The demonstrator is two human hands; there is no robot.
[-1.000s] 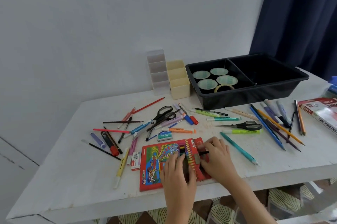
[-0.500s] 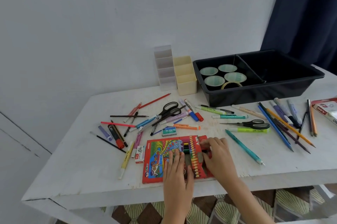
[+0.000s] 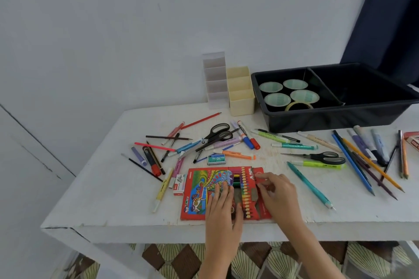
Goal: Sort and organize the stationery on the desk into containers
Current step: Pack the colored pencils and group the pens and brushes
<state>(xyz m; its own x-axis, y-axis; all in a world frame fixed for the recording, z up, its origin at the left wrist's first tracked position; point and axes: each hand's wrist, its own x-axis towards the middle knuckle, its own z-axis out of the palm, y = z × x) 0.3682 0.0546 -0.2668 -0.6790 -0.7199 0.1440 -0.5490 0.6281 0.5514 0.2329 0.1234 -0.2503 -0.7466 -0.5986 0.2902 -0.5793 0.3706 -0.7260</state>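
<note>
A red coloured-pencil box (image 3: 199, 190) lies open at the desk's front edge, with its pencils showing in the middle. My left hand (image 3: 223, 208) rests flat on the box with straight fingers pressing the pencils. My right hand (image 3: 277, 194) has curled fingers that pinch the box's right flap. Loose pens, markers and pencils lie scattered behind and beside the box. Black scissors (image 3: 217, 134) lie among them, and a second pair (image 3: 324, 157) lies to the right. A black divided tray (image 3: 328, 119) at the back right holds several tape rolls (image 3: 277, 99).
A cream compartment organiser (image 3: 241, 94) and a clear one (image 3: 216, 81) stand against the wall, left of the tray. A small staples box (image 3: 216, 159) lies just behind the pencil box. A teal pencil (image 3: 308, 184) lies to the right of my right hand. The white desk (image 3: 108, 199) ends just below my wrists.
My view has shifted a little. My right hand's fingers have slid from the pencils' top end to the box's right flap. My left hand stays flat on the box.
</note>
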